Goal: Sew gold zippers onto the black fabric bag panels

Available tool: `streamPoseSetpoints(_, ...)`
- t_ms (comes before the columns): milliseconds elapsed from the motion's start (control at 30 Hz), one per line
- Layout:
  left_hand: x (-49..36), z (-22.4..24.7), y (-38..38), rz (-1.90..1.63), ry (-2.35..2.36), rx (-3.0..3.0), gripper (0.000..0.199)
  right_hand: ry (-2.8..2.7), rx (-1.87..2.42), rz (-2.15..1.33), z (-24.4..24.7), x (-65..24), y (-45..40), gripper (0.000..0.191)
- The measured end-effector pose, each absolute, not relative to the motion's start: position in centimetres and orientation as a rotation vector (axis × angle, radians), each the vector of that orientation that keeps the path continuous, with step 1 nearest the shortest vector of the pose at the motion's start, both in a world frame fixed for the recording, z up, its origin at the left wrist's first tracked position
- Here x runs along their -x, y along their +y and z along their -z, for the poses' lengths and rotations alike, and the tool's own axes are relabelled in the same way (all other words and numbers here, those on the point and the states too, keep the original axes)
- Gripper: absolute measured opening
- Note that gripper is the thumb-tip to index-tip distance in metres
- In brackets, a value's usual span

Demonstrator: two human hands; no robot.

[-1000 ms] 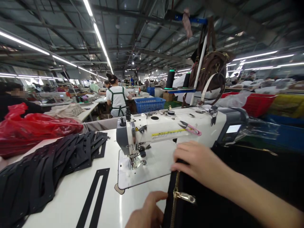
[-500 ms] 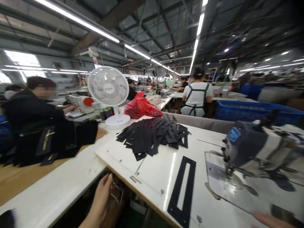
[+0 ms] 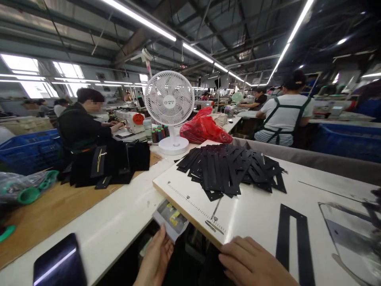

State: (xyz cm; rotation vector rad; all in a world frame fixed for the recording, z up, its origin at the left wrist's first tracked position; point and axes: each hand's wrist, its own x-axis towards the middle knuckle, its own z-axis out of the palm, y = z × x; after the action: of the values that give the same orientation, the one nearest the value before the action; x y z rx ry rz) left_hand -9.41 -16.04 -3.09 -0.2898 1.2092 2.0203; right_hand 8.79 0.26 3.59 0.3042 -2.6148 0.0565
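Note:
My left hand is at the front of a small grey drawer pulled out from under the tabletop, its thumb against the drawer front and its fingers curled. Yellow pieces lie inside the drawer. My right hand rests over the wooden front edge of the sewing table, fingers stretched out and holding nothing visible. To its right lies one black slotted strip. A heap of similar black strips covers the back of the table.
A sewing machine is partly visible at right. Behind the heap are a white fan and a red plastic bag. A phone lies on the left table, near black fabric pieces. Co-workers sit beyond.
The view has turned left. My right hand has come from beside the sewing machine to the table's front edge. The drawer now shows, pulled out, at my left hand.

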Motion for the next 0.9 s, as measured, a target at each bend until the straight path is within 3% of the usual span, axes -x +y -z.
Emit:
streamPoseSetpoints(167,8.7,3.5,-20.9,-1.996,1.184,0.208,0.039,-2.890,-0.366,0.048,-4.3,0.5,-1.6,0.005)
streamPoseSetpoints(400,8.8,4.3,-21.5,-2.004,1.181,0.188,0.052,-2.963,-0.546,0.245,-2.0,9.5,-3.5,0.011)
streamPoseSetpoints(567,9.2,5.6,-21.8,-2.020,1.074,0.215,0.045,-3.056,-0.490,0.225,-0.9,8.3,-6.2,0.008)
streamPoseSetpoints(767,9.4,6.1,-22.5,-2.028,1.014,0.227,0.041,-2.921,-0.214,0.096,2.1,3.4,-9.2,0.032)
streamPoseSetpoints(900,9.1,5.9,-23.7,-2.012,1.029,0.270,0.043,-2.695,-0.183,0.039,4.9,1.9,-10.2,0.031)
